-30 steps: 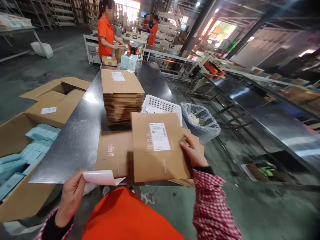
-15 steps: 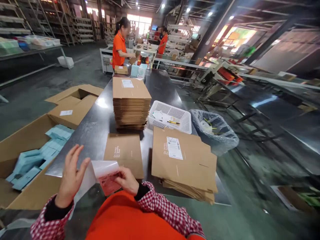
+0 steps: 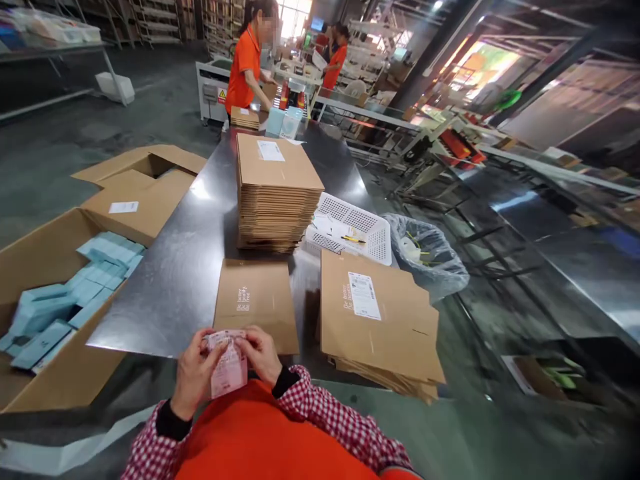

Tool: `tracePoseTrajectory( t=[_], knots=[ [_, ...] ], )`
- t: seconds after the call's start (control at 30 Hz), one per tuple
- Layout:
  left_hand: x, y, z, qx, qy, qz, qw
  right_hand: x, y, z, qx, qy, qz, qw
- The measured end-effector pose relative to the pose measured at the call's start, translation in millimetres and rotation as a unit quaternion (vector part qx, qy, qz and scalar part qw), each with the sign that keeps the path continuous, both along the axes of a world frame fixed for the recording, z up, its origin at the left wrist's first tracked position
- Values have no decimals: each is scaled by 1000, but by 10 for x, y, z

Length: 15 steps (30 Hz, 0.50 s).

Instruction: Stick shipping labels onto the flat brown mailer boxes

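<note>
Close in front of my body, both hands hold a pink printed slip. My left hand pinches its left side between thumb and fingers. My right hand grips its upper right corner, fingers pressed together. The slip's top edge is partly covered by my fingertips. Just beyond the hands lies a flat brown cardboard carton with white lettering on it. A pale translucent strip lies at the lower left, below the table edge.
A tall stack of flat cartons stands ahead on the metal table. To its right are a white basket, a labelled carton pile and a lined bin. At left, an open box holds blue boxes. A co-worker stands beyond.
My left hand was open beside a clear film hanging from the slip. It has moved right and now pinches the slip. The film is gone from the slip; a longer strip shows at lower left.
</note>
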<state>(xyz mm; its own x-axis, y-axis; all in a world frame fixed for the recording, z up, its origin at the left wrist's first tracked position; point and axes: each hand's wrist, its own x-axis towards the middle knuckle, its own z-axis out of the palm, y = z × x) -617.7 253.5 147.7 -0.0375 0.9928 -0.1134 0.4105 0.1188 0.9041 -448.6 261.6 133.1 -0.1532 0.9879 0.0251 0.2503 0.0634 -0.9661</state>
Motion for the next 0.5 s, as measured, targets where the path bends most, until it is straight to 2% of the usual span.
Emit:
tracePoseTrajectory(
  t=[0.07,0.13,0.23,0.3,0.33,0.4,0.5],
  knots=[
    [-28,88,-127,-8,41,1,999,-77,51,-138,-8,6,-37,999],
    [-106,144,-297,-2,77,-33,997,-98,200,-284,-34,18,-61,997],
    [-334,133,-593,12,128,-137,982,56,622,-461,-58,32,-168,984],
    [-515,73,-763,5,157,-170,973,249,953,-549,-42,26,-251,967],
    [-591,39,-825,7,167,-175,970,346,1104,-589,-35,18,-267,963],
    [-677,-11,-895,34,182,-191,964,498,1335,-669,-34,7,-248,968],
    [-602,2,-893,99,184,-249,946,575,1502,-773,-54,-41,-176,982]
  ],
)
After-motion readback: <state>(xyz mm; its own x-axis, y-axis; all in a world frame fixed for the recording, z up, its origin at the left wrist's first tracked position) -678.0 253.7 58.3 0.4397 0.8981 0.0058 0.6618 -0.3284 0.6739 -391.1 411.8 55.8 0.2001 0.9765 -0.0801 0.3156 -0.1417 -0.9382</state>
